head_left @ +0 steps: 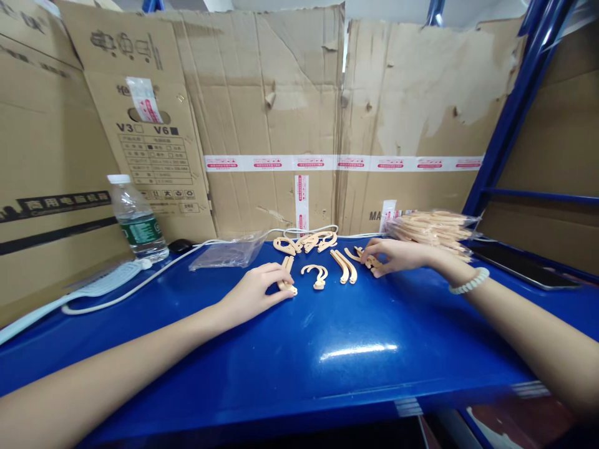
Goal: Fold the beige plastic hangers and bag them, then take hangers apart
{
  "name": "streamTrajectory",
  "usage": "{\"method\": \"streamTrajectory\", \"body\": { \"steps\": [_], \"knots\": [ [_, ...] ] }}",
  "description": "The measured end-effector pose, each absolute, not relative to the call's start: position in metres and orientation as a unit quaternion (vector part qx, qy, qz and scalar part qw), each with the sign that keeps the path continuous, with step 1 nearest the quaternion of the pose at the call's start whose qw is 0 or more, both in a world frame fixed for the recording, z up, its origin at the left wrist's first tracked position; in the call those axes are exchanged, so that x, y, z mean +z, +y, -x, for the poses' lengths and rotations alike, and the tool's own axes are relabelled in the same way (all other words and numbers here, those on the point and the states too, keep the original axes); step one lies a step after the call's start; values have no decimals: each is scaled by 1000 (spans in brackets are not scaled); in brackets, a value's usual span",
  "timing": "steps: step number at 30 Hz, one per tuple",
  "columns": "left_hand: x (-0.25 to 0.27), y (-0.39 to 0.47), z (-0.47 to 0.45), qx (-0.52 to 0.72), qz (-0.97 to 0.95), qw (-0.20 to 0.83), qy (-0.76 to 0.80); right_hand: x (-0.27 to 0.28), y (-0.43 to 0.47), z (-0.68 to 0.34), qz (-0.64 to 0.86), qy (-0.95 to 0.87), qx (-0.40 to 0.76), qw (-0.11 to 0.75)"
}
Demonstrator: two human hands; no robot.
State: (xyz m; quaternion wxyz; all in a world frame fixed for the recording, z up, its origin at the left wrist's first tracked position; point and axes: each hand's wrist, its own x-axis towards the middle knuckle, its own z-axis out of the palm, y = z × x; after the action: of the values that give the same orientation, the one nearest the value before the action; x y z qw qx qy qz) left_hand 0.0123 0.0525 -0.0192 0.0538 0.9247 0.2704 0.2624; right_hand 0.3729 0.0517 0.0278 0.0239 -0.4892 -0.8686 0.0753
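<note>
1. Left hand [259, 289] pinches a tan hook piece [286, 274] on the blue bench [327, 349].
2. Right hand [395, 255] grips another hook piece [371, 259] just beside the loose hooks [345, 266].
3. Bagged hooks [435, 229] lie behind it.

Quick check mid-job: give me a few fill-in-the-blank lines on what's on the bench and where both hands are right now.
1. The hooks lie on a shelf whose colour is ____.
2. The left hand pinches a beige hook, and the right hand touches hooks; the bead bracelet is on the ____ wrist.
3. The water bottle stands upright at the far ____ of the shelf.
4. Behind the right hand lies a stack of hooks packed in clear ____.

Missing words: blue; right; left; bags
</note>
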Motion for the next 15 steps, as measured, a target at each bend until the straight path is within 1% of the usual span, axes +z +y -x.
{"method": "streamTrajectory", "body": {
  "steps": [2,4,7,9,11,15],
  "knots": [
    [-20,53,-12,265,-924,58,270,30,51,-374,487,-870,74,34],
    [-21,53,-12,267,-924,61,267,32,49,-370,484,-871,52,64],
    [-22,54,-12,269,-925,61,263,30,42,-352,457,-877,-8,150],
    [-23,54,-12,272,-925,57,258,26,33,-331,405,-893,-25,196],
    [-23,54,-12,275,-926,52,253,21,20,-307,340,-919,-26,197],
    [-24,52,-12,280,-925,40,254,11,1,-274,281,-949,-42,139]
  ]
}}
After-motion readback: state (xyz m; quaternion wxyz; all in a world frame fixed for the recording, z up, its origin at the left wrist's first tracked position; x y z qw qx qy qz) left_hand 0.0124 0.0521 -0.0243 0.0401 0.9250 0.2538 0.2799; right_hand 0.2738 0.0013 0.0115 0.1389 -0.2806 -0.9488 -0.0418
